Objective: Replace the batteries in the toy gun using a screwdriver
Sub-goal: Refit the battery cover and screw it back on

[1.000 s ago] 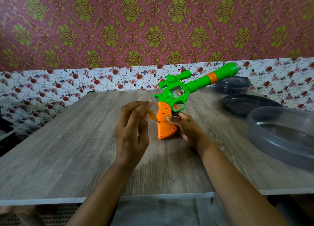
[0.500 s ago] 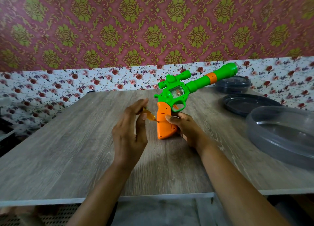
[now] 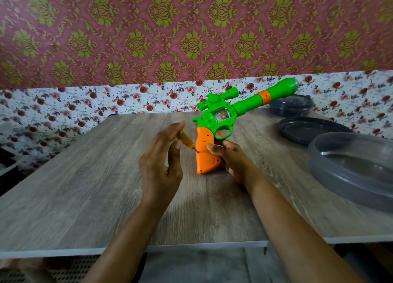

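Observation:
A green toy gun (image 3: 223, 115) with an orange grip (image 3: 205, 153) stands on its grip's base on the wooden table (image 3: 85, 187), barrel pointing up to the right. My right hand (image 3: 231, 159) holds the grip from the right side. My left hand (image 3: 161, 161) pinches a small screwdriver with a clear yellow handle (image 3: 185, 140) between thumb and fingers. Its tip touches a screw hole on the left face of the grip. Most of the handle is hidden behind my fingers.
At the right of the table lie a large clear grey plastic lid (image 3: 353, 166), a dark round tray (image 3: 308, 129) and a dark lidded tub (image 3: 291, 108) behind it. A flowered wall runs along the table's far edge.
My left hand has rolled the screwdriver between its fingers, shifting slightly left and back; the tip stays at the grip. My right hand and the gun have held still.

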### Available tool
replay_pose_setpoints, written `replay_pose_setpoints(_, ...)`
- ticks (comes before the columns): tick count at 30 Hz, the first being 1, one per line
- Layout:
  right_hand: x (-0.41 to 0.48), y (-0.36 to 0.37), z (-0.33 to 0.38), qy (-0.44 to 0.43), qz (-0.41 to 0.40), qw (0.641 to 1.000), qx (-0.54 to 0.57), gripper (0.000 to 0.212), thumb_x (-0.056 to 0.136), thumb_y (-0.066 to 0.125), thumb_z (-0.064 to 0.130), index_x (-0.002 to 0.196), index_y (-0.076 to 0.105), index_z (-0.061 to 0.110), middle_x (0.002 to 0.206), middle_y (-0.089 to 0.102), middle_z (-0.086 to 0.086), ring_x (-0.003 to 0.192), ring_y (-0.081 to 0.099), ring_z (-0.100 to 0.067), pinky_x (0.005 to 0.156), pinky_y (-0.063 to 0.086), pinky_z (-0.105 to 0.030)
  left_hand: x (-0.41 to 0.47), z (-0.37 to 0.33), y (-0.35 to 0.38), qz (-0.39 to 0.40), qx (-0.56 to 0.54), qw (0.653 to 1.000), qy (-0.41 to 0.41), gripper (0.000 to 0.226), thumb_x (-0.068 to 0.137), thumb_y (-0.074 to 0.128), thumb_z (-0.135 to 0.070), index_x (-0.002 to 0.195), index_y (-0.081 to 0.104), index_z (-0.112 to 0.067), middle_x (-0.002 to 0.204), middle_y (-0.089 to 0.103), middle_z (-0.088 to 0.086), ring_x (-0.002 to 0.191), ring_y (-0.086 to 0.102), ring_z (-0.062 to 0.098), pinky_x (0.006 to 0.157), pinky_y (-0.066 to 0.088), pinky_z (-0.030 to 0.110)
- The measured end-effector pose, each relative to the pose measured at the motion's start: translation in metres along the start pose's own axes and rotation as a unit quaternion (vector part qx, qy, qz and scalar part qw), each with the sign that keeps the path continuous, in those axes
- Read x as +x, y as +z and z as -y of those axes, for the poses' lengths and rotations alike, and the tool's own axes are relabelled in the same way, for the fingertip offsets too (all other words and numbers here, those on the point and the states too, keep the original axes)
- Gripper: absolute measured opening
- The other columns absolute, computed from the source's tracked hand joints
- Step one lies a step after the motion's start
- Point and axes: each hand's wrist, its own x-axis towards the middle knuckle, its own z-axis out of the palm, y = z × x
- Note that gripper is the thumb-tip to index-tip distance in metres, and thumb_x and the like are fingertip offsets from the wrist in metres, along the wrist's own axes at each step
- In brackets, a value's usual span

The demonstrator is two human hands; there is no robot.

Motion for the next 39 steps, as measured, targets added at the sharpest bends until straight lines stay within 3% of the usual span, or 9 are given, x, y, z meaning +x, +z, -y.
replay_pose_setpoints(3, 0.0016, -0.0006, -0.0024, -0.004, 0.002, 1.0, 0.008, 0.025, 0.087, 0.059, 0.013, 0.112, 0.06, 0.014, 0.112, 0.065, -0.01, 0.105, 0.062, -0.025, 0.096, 0.047, -0.046, 0.0, -0.0015, 0.0006, 0.018, -0.007, 1.0, 0.02, 0.032, 0.091, 0.049, -0.005, 0.122, 0.057, -0.007, 0.117, 0.058, 0.003, 0.112, 0.052, -0.006, 0.089, 0.043, 0.012)
replay_pose_setpoints(8, 0.0013, -0.0008, -0.0033, -0.008, 0.01, 1.0, 0.009, 0.016, 0.087, 0.059, 0.013, 0.101, 0.061, 0.019, 0.108, 0.066, -0.007, 0.1, 0.063, -0.021, 0.094, 0.048, -0.044, -0.0006, -0.0004, -0.0002, -0.006, -0.021, 0.999, 0.031, 0.022, 0.087, 0.06, -0.007, 0.108, 0.064, -0.012, 0.099, 0.057, 0.006, 0.094, 0.054, -0.006, 0.078, 0.048, 0.014)
replay_pose_setpoints(14, -0.0006, -0.0009, -0.001, -0.004, 0.009, 1.0, 0.002, 0.021, 0.087, 0.059, 0.014, 0.107, 0.059, 0.02, 0.112, 0.065, -0.008, 0.104, 0.062, -0.023, 0.093, 0.049, -0.042, -0.001, -0.0027, -0.0013, 0.022, 0.018, 0.999, 0.032, 0.035, 0.09, 0.049, -0.002, 0.124, 0.056, -0.01, 0.115, 0.061, 0.001, 0.1, 0.061, 0.008, 0.083, 0.042, 0.006)
replay_pose_setpoints(17, -0.0018, -0.0013, -0.0012, -0.009, 0.014, 1.0, -0.002, 0.021, 0.087, 0.058, 0.015, 0.108, 0.059, 0.021, 0.113, 0.065, -0.008, 0.105, 0.062, -0.022, 0.092, 0.049, -0.041, -0.0006, -0.0023, -0.0005, 0.037, 0.006, 0.998, 0.05, 0.034, 0.09, 0.052, -0.004, 0.123, 0.057, -0.008, 0.121, 0.059, 0.003, 0.108, 0.06, 0.012, 0.088, 0.045, 0.012)
replay_pose_setpoints(24, -0.0014, -0.0003, 0.0, -0.003, 0.004, 1.0, -0.001, 0.025, 0.087, 0.058, 0.014, 0.112, 0.058, 0.017, 0.116, 0.063, -0.01, 0.108, 0.06, -0.025, 0.096, 0.047, -0.045, -0.0003, 0.001, 0.0002, 0.01, -0.001, 0.999, 0.036, 0.03, 0.09, 0.056, -0.008, 0.119, 0.059, -0.013, 0.105, 0.063, -0.003, 0.092, 0.057, -0.009, 0.074, 0.046, 0.008)
replay_pose_setpoints(29, -0.0003, 0.0004, -0.0006, 0.001, -0.003, 1.0, -0.013, 0.027, 0.087, 0.059, 0.015, 0.114, 0.058, 0.017, 0.117, 0.064, -0.01, 0.108, 0.06, -0.025, 0.098, 0.046, -0.047, -0.0014, 0.0035, 0.0008, 0.02, 0.039, 0.999, -0.003, 0.035, 0.095, 0.042, -0.01, 0.129, 0.053, -0.009, 0.11, 0.065, 0.003, 0.083, 0.058, 0.006, 0.07, 0.04, 0.003)
replay_pose_setpoints(34, -0.003, 0.0011, 0.0015, -0.003, 0.004, 1.0, 0.002, 0.025, 0.088, 0.057, 0.012, 0.113, 0.058, 0.015, 0.115, 0.063, -0.011, 0.103, 0.061, -0.023, 0.092, 0.049, -0.04, -0.0008, -0.0002, 0.0019, 0.04, 0.001, 0.999, 0.004, 0.036, 0.093, 0.049, -0.015, 0.13, 0.052, -0.016, 0.119, 0.057, 0.0, 0.097, 0.057, 0.0, 0.077, 0.048, 0.011)
replay_pose_setpoints(37, -0.0027, 0.0012, 0.0017, 0.001, 0.0, 1.0, -0.004, 0.024, 0.087, 0.058, 0.012, 0.111, 0.058, 0.016, 0.116, 0.063, -0.011, 0.106, 0.06, -0.024, 0.096, 0.047, -0.043, -0.001, 0.0038, 0.0024, 0.023, 0.008, 0.999, 0.024, 0.028, 0.092, 0.052, -0.011, 0.119, 0.06, -0.011, 0.105, 0.054, 0.001, 0.092, 0.054, -0.007, 0.071, 0.052, 0.02)
replay_pose_setpoints(39, -0.0023, 0.001, 0.0019, 0.002, -0.001, 1.0, -0.002, 0.022, 0.088, 0.057, 0.012, 0.109, 0.059, 0.016, 0.115, 0.063, -0.01, 0.104, 0.06, -0.022, 0.095, 0.047, -0.041, -0.001, 0.0038, 0.0035, 0.016, 0.019, 1.0, 0.013, 0.03, 0.094, 0.048, -0.01, 0.123, 0.055, -0.011, 0.103, 0.057, 0.001, 0.087, 0.055, -0.008, 0.07, 0.048, 0.014)
